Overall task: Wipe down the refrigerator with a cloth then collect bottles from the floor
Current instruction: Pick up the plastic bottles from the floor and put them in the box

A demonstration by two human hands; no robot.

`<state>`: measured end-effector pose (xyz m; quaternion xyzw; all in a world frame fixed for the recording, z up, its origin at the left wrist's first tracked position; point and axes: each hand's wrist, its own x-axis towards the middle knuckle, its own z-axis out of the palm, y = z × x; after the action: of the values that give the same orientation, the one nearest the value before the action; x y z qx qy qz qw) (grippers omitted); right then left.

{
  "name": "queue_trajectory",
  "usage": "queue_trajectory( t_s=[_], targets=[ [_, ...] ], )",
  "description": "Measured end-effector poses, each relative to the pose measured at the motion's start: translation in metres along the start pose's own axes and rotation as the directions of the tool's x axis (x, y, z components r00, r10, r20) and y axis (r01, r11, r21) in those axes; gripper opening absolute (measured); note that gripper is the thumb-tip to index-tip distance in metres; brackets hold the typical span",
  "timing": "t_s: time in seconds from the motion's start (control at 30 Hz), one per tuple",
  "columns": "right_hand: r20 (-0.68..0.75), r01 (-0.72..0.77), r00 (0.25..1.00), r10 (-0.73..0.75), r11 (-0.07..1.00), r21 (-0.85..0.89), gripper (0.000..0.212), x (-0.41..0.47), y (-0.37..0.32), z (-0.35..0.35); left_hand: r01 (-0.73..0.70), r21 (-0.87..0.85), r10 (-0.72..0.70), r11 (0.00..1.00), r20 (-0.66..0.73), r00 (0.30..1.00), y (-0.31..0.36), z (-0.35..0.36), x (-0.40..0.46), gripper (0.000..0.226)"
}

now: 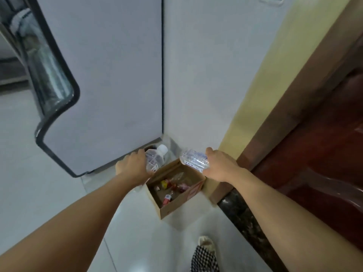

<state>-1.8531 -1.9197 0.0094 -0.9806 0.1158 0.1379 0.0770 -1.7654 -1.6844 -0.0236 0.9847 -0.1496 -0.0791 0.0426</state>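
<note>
With both hands over the cardboard box (176, 203), left hand (133, 165) grips one bottle (155, 160), right hand (220, 165) another bottle (194, 160) — lower each inside the rim before release, one at a time — avoids bouncing off by the refrigerator (102, 75).

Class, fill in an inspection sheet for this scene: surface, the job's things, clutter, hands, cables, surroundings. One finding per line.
Surface: pale glossy tiled floor.
Job's things: refrigerator with its door closed; capped clear bottle in the left hand; second clear bottle in the right hand; both held above the open cardboard box.
Clutter: small bottles and colourful items inside the box; no cloth seen.
Hands: each grips one bottle.
Cables: nothing seen.
Surroundings: white wall, dark wooden door, a slippered foot.
</note>
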Motion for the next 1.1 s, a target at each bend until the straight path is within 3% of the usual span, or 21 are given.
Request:
queue_trajectory(
  t_s=[0.33,0.4,0.5,0.83,1.1],
  targets=[
    [0.212,0.315,0.93,-0.301,0.949,-0.034,0.053,0.166,0.063,0.039,0.35,-0.084,-0.333,0.933,0.169,0.928,0.063,0.088,0.073,0.06],
    [0.267,0.333,0.912,-0.312,0.942,-0.038,0.063,0.188,0.074,0.058,0.394,-0.09,-0.367,0.915,0.224,0.903,0.074,0.109,0.082,0.063],
    [0.335,0.344,0.888,-0.315,0.939,-0.028,0.054,0.219,0.087,0.093,0.457,-0.092,-0.415,0.885,0.291,0.862,0.085,0.142,0.101,0.066],
    [0.395,0.294,0.879,-0.267,0.956,-0.009,0.044,0.324,0.113,0.263,0.575,-0.11,-0.491,0.811,0.406,0.771,0.067,0.314,0.182,0.057],
    [0.401,0.331,0.87,-0.286,0.943,-0.046,0.052,0.405,0.126,0.431,0.537,-0.075,-0.458,0.84,0.433,0.777,0.034,0.485,0.257,0.055]
  ],
)
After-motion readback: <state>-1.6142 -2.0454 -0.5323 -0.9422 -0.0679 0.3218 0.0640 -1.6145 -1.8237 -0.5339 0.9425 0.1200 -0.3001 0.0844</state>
